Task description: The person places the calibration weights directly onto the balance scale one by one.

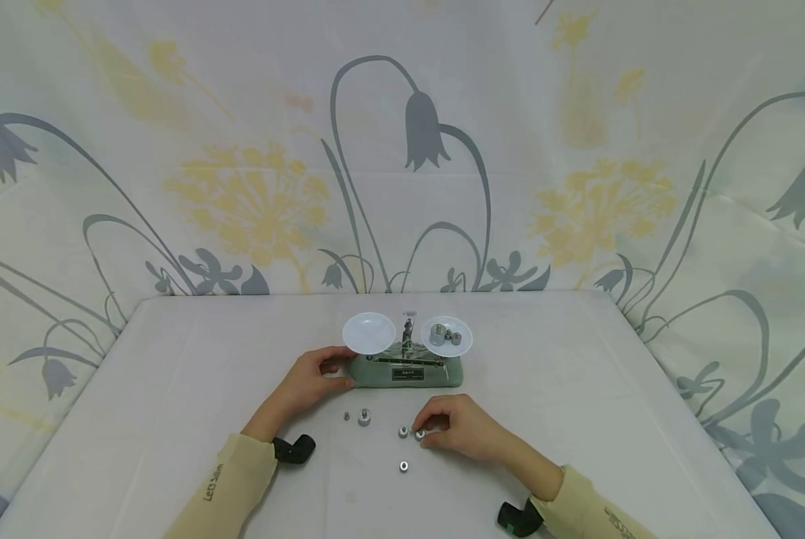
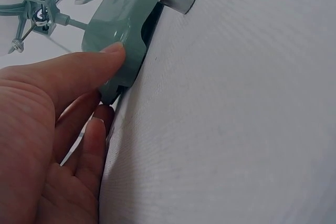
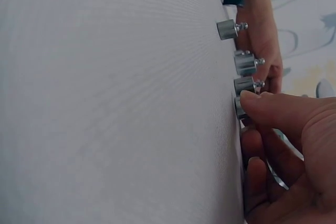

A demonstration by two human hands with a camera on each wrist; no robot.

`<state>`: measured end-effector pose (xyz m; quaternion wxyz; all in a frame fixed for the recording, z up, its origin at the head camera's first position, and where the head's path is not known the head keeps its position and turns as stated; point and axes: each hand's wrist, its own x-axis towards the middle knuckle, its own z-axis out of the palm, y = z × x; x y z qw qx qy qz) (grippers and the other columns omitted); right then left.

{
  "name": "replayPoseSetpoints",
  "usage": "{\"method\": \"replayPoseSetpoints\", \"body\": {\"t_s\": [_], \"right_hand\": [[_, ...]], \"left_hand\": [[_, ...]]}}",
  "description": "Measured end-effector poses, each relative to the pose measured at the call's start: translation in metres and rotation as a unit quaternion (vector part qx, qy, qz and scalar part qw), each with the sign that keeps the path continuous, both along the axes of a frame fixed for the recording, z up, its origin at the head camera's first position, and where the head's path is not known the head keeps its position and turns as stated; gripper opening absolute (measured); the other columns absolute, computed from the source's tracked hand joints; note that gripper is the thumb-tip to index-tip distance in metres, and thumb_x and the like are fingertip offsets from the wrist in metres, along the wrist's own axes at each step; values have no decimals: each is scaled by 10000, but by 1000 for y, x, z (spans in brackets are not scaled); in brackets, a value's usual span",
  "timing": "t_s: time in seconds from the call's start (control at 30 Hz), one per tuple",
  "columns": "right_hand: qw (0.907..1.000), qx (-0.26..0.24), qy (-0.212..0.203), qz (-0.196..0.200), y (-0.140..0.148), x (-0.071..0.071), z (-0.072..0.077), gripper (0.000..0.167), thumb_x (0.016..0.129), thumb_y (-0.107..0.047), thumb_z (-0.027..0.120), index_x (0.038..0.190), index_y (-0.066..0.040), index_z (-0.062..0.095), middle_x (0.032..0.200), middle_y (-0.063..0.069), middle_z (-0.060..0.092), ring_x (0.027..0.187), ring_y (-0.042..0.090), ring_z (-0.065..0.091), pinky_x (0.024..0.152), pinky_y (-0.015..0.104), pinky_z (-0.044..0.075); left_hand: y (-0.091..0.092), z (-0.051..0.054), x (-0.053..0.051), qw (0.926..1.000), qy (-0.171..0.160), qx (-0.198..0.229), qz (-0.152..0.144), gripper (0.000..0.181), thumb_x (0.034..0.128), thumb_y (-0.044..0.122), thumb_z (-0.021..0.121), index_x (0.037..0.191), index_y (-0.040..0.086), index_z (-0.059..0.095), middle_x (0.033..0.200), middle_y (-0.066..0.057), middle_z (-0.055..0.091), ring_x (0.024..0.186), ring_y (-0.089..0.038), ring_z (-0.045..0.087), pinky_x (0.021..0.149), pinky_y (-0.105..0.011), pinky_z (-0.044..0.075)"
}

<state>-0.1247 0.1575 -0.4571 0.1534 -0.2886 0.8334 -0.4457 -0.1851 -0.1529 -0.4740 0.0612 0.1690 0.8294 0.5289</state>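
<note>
A green balance scale (image 1: 375, 374) with two white pans stands toward the back of the table. My left hand (image 1: 314, 382) grips the left end of its base, the thumb on the green side and the fingers around the end, as the left wrist view shows. Nothing lies on the left pan (image 1: 369, 333); several metal weights (image 1: 438, 335) sit on the right pan (image 1: 466, 344). In front of the scale, my right hand (image 1: 466, 427) pinches a small metal weight (image 3: 240, 108) between thumb and fingers, low at the tabletop. Another small weight (image 1: 403, 432) stands just left of it.
A larger knobbed weight (image 1: 365, 418) and a tiny weight (image 1: 347, 416) stand between the hands, nearer the left. One more small weight (image 1: 403, 466) is closer to the front. White cloth covers the table (image 1: 139, 419), and a flowered curtain (image 1: 254, 202) hangs behind.
</note>
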Motion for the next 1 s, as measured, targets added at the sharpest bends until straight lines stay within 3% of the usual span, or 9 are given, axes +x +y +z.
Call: {"method": "replayPoseSetpoints", "body": {"t_s": [0.6, 1.0], "right_hand": [[9999, -62, 128, 12, 1, -3, -2, 167, 817, -78, 814, 937, -173, 748, 915, -108, 690, 825, 110, 595, 725, 238, 513], [9998, -152, 77, -64, 4, -3, 2, 163, 814, -72, 816, 938, -153, 749, 908, -85, 682, 803, 90, 595, 713, 244, 522]], "left_hand": [[0, 4, 0, 9999, 37, -90, -28, 495, 839, 96, 790, 1299, 25, 621, 1317, -106, 614, 1242, -285, 546, 1019, -404, 469], [0, 1, -1, 10000, 17, -67, -28, 483, 836, 90, 790, 1289, 36, 631, 1311, -96, 618, 1243, -275, 544, 1023, -405, 465]]}}
